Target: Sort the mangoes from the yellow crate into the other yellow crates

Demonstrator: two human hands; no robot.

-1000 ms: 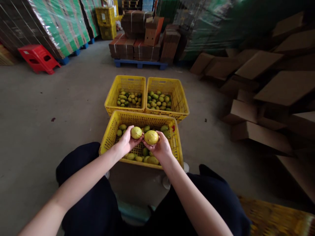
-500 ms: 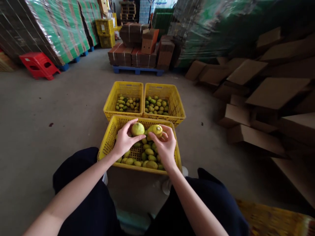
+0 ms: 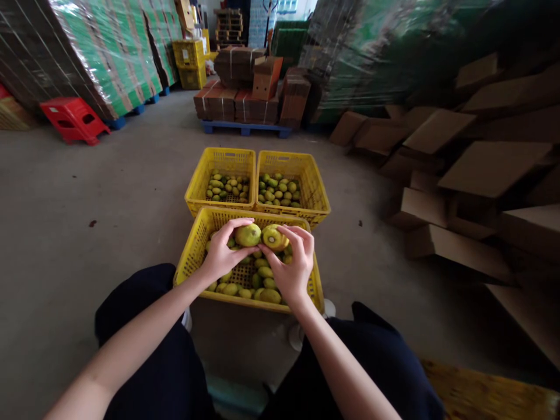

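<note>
My left hand [image 3: 222, 251] grips a yellow-green lemon [image 3: 248, 235] between thumb and fingers. In my right hand [image 3: 293, 265] is a second lemon [image 3: 273, 237], its pale stem end facing me. The two lemons are side by side, very close; I cannot tell whether they touch. Both hands are over the near yellow crate [image 3: 251, 302], where several more green and yellow lemons [image 3: 270, 296] lie on the slotted bottom. My hands and forearms hide part of that crate.
Beyond it stand a left yellow crate [image 3: 196, 189] and a right yellow crate [image 3: 317, 195], both with lemons. Cardboard boxes [image 3: 494, 166] are heaped at right. A red stool [image 3: 76, 119] stands at left. Bundled cartons sit on a blue pallet [image 3: 245, 128] farther back.
Both lemons have been turned in my fingers and brought closer together. The right one's stem end has swung round toward me. The view has tilted up slightly.
</note>
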